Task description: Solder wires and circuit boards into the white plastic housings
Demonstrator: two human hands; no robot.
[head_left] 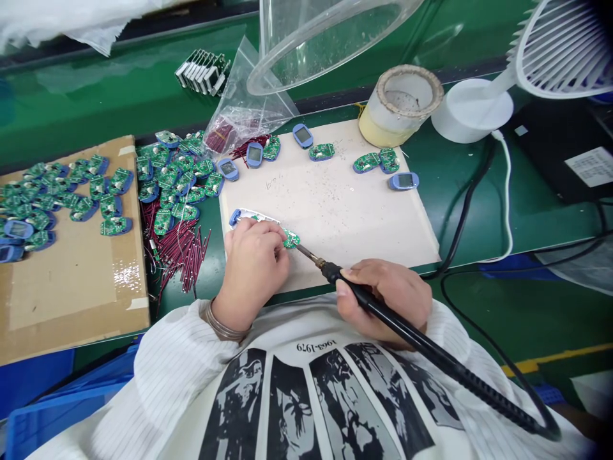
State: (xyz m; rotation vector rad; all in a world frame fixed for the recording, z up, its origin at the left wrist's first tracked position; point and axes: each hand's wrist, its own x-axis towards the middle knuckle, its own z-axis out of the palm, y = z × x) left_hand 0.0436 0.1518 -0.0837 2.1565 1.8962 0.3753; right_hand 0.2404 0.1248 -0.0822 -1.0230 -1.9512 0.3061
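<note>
My right hand grips the black handle of a soldering iron. Its metal tip meets the right end of a small green circuit board, though I cannot tell exactly which spot it touches. My left hand is closed around that board, and its fingers cover most of it. Just beyond these fingers lies a white and blue piece, partly hidden by the hand. All this is over a pale work sheet sprinkled with small dark specks.
Several blue-cased boards crowd a cardboard sheet and a pile at left. Dark red wires lie near them. A clear bag, a round tub, a white fan and a transparent duct mouth stand behind. The iron's cable loops right.
</note>
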